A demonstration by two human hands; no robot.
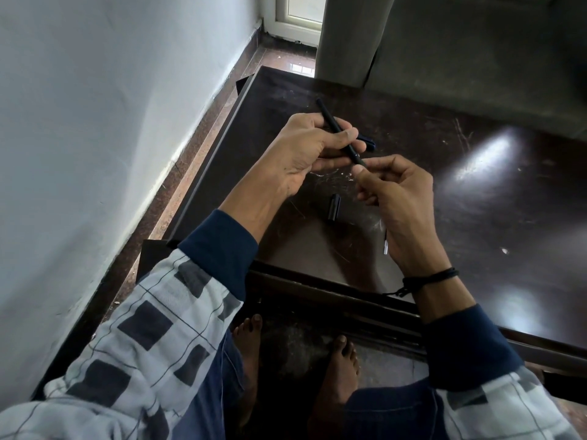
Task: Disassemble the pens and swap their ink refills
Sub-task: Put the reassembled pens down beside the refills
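— Hands first: how are they held?
— Both are raised over the table, with the forearms coming up from the lower edge in dark blue cuffs. The left hand has fingers and thumb curled round the middle of a black pen. The pen slants with its far end pointing up and away from the person.
— And the other?
— The right hand sits just beside it, lower and to the right, thumb and forefinger pinching the pen's near tip. A thin pale rod shows at the heel of its palm; held or lying on the table, I cannot tell.
— What lies around them?
— A black cap lies loose on the table below the hands. A dark blue piece shows just past the left fingers, which hide most of it, so I can't say whether it is a cap or a second pen.
— Surroundings?
— The table is dark, glossy and scratched. A white wall runs along the left, with polished brown floor beside it. A grey sofa stands at the table's far edge. A black cord band circles the right wrist, and bare feet show under the near edge.
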